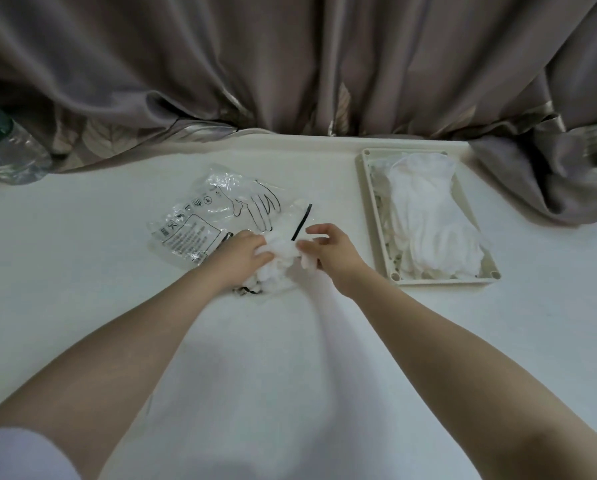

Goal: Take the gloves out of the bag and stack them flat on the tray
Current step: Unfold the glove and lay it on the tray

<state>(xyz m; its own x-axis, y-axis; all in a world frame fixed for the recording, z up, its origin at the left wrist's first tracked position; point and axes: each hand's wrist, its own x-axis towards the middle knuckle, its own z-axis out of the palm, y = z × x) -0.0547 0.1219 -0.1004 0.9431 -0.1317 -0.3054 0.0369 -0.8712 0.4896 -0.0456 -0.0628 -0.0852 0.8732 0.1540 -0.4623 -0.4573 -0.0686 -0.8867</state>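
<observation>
Gloves (432, 216) already fill the tray (368, 202) at two o'clock, heaped more than flat. We judge the job past halfway: our left hand (243, 254) and right hand (328, 251) both pinch one crumpled glove (279, 251) at centre, just out of a bag (217, 216) lying at eleven o'clock (seemingly emptied). Left: flatten, stack.

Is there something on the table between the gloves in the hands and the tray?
Nothing visible. Bare table lies between the held gloves and the tray. The tray already holds a glove pile.
</observation>
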